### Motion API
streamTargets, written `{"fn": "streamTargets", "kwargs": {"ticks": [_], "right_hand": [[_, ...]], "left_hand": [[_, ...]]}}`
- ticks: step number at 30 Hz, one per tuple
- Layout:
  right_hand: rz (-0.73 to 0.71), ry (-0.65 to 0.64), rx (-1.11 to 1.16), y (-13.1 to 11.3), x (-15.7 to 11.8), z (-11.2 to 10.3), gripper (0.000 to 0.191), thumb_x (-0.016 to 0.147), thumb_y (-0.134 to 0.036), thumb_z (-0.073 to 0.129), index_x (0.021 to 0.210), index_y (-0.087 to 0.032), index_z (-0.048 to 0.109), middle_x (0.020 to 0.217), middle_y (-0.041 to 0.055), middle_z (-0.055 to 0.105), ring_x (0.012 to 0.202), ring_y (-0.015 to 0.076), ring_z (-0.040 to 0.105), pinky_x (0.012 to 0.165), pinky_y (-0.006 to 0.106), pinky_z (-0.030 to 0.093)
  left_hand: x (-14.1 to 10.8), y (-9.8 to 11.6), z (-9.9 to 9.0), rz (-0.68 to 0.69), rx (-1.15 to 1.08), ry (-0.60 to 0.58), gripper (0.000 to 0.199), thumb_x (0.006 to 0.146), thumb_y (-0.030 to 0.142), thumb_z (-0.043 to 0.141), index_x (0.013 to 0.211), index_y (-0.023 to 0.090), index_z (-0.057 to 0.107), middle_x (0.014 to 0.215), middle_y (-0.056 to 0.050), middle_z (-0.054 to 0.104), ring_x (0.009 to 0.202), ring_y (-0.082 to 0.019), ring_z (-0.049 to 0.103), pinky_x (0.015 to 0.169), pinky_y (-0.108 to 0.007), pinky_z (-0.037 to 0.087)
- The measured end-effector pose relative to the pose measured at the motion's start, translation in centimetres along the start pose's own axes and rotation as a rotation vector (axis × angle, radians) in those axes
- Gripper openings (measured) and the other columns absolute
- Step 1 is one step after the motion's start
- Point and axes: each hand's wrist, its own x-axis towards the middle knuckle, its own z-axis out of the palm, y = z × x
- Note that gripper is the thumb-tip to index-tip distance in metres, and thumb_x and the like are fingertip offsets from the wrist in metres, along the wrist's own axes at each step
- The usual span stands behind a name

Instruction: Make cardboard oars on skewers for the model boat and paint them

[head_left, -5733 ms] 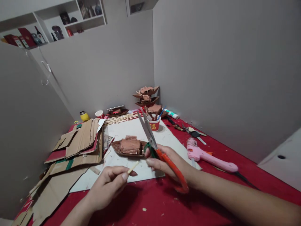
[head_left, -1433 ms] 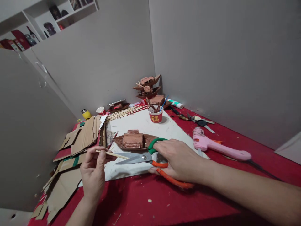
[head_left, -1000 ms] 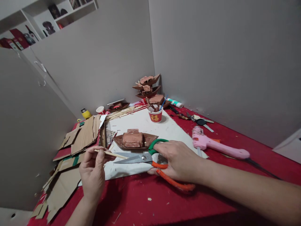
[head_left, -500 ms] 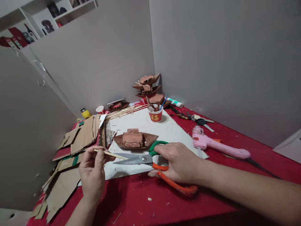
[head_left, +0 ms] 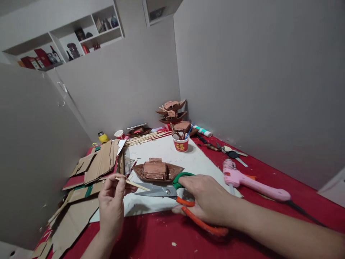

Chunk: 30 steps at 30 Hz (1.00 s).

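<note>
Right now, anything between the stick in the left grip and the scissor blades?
Nothing visible. The stick in the left grip overlaps the scissors held by the right grip, at the blades; contact is unclear. The model boat lies beyond, not between.

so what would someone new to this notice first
Probably the scissors with green and orange handles, front and centre in the right hand, their blades at the tip of a thin stick pinched in the left hand. Next, likely the brown boat just beyond them on the white board, and the bright pink glue gun at the right, mostly on the red cloth.
</note>
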Motion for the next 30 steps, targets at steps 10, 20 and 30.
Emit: {"fn": "streamTargets", "kwargs": {"ticks": [10, 20, 30], "right_hand": [[-0.035, 0.043, 0.028, 0.2, -0.3, 0.7, 0.047, 0.074, -0.067, 0.059, 0.067, -0.021, 0.051, 0.06, 0.0024, 0.061, 0.052, 0.0192, 0.055, 0.052, 0.029, 0.028], [-0.053, 0.068, 0.067, 0.3, -0.6, 1.0, 0.044, 0.077, -0.063, 0.056, 0.066, -0.021, 0.049, 0.057, 0.0017, 0.059, 0.048, 0.0158, 0.051, 0.049, 0.027, 0.026], [0.012, -0.02, 0.085, -0.1, -0.5, 0.7, 0.047, 0.073, -0.066, 0.061, 0.066, -0.021, 0.051, 0.058, 0.0018, 0.062, 0.05, 0.0179, 0.055, 0.05, 0.027, 0.027]], "left_hand": [[-0.2, 0.3, 0.3, 0.01, -0.028, 0.002, 0.015, 0.079, 0.031, 0.07, 0.085, 0.019, 0.063, 0.077, 0.002, 0.065, 0.063, -0.009, 0.064, 0.063, -0.02, 0.055], [-0.1, 0.2, 0.5, -0.014, -0.117, 0.039, 0.017, 0.078, 0.033, 0.072, 0.083, 0.018, 0.065, 0.08, 0.001, 0.066, 0.065, -0.009, 0.064, 0.061, -0.019, 0.055], [0.3, 0.2, -0.1, -0.038, -0.123, 0.079, 0.02, 0.076, 0.034, 0.073, 0.083, 0.016, 0.07, 0.067, -0.001, 0.07, 0.054, -0.011, 0.065, 0.055, -0.02, 0.054]]}}
